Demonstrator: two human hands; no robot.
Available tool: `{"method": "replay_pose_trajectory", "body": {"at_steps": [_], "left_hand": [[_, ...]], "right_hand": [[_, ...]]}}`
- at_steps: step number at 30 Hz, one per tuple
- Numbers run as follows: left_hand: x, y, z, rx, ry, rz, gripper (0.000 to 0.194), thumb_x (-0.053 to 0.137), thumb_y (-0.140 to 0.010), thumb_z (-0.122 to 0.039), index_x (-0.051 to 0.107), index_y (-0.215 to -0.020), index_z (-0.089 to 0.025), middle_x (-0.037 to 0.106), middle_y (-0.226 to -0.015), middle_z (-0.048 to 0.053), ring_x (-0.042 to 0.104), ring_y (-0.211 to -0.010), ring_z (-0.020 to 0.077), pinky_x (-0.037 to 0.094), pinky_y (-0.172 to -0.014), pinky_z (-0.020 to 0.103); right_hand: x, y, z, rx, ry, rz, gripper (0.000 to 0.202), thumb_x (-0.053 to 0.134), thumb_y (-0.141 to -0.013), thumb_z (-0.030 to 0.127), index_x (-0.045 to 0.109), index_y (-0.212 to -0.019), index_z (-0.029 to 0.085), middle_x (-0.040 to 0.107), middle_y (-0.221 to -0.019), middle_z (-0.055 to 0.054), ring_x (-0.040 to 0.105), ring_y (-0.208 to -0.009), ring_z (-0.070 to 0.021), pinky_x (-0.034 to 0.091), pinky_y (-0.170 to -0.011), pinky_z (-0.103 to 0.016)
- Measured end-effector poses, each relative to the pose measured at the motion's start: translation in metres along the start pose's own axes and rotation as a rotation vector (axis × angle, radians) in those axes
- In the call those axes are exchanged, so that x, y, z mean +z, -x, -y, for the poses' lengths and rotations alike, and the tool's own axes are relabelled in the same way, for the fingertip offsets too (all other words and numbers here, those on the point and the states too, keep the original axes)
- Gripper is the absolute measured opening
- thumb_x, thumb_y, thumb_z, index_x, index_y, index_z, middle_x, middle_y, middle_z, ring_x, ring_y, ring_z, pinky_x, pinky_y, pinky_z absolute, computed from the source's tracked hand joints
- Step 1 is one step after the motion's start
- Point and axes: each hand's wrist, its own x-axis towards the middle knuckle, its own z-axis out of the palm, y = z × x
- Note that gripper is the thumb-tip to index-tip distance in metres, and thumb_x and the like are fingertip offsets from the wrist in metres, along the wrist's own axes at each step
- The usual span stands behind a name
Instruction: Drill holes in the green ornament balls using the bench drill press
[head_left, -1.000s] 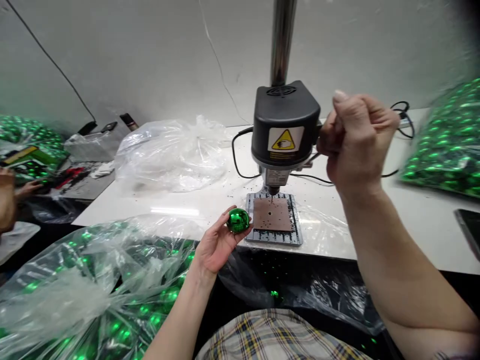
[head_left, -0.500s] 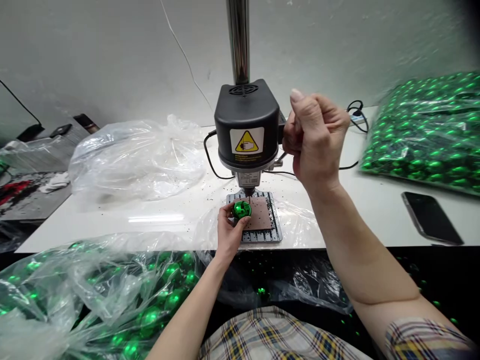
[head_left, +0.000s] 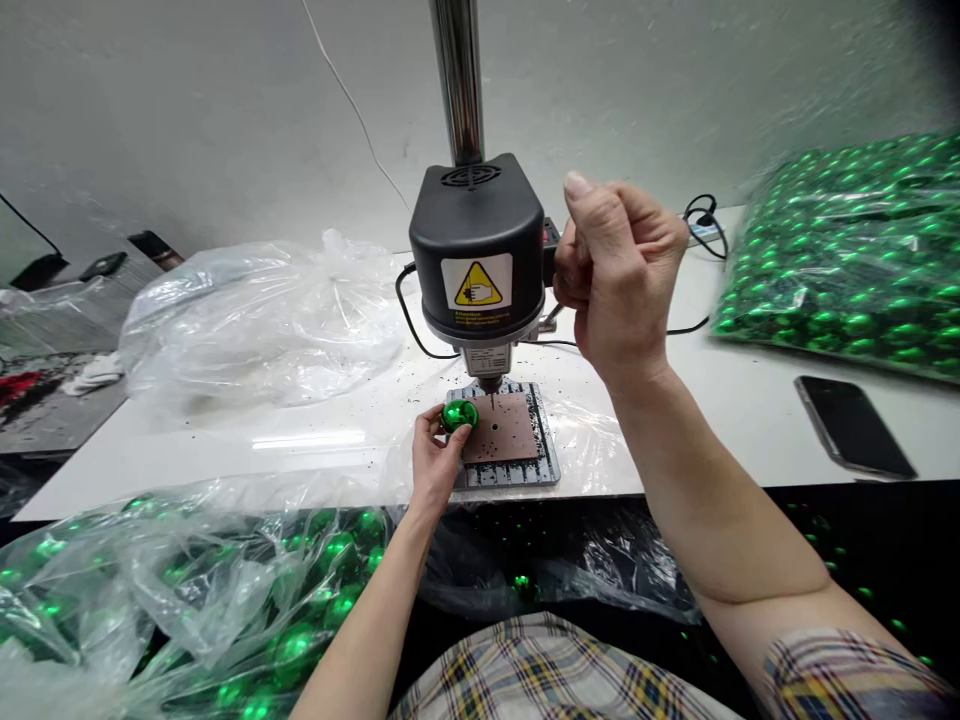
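My left hand [head_left: 436,455] pinches a shiny green bauble [head_left: 460,416] between thumb and fingers. The bauble is over the left part of a brown board [head_left: 510,430], to the left of the drill bit [head_left: 493,400] and apart from it. A small round hole shows in the board below the bit. The board lies on the slotted metal base [head_left: 549,465] of a black drill press [head_left: 480,250]. Beside the machine's head, my right hand [head_left: 626,275] is closed in a fist around the feed handle, which the fingers mostly hide; a short metal lever [head_left: 551,320] shows just left of the fist.
Clear plastic bags [head_left: 255,320] lie at the back left. An open bag of green baubles [head_left: 300,640] is at the front left, and a full bag [head_left: 847,260] stands at the right. A phone [head_left: 853,425] lies near the table's right front. Dark shavings are scattered around the base.
My left hand has moved the bauble left, away from the drill bit, uncovering the hole in the board. My right hand keeps its place beside the machine. The whole view has shifted slightly.
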Motion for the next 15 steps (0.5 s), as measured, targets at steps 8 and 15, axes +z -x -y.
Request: {"method": "replay_pose_trajectory", "body": {"at_steps": [8,15], "left_hand": [[0.014,0.005,0.004,0.11,-0.146,0.068,0.046,0.072,-0.074,-0.031,0.057,-0.116,-0.02,0.061,-0.112,0.009,0.056,-0.106,0.0227,0.044,-0.088,0.036],[0.022,-0.005,0.008,0.142,-0.211,0.074,0.047,0.075,-0.072,-0.025,0.059,-0.116,-0.021,0.061,-0.111,0.008,0.051,-0.112,0.0252,0.041,-0.096,0.041]], "right_hand": [[-0.002,-0.015,-0.007,0.146,0.076,0.034,0.06,0.063,-0.082,0.061,0.029,-0.06,0.017,0.03,-0.048,0.004,0.024,-0.038,-0.0036,0.015,-0.033,-0.023],[0.0,-0.028,-0.011,0.256,0.043,-0.016,0.069,0.073,-0.064,0.071,0.031,-0.059,0.018,0.032,-0.048,0.004,0.026,-0.037,-0.005,0.013,-0.031,-0.024]]}}
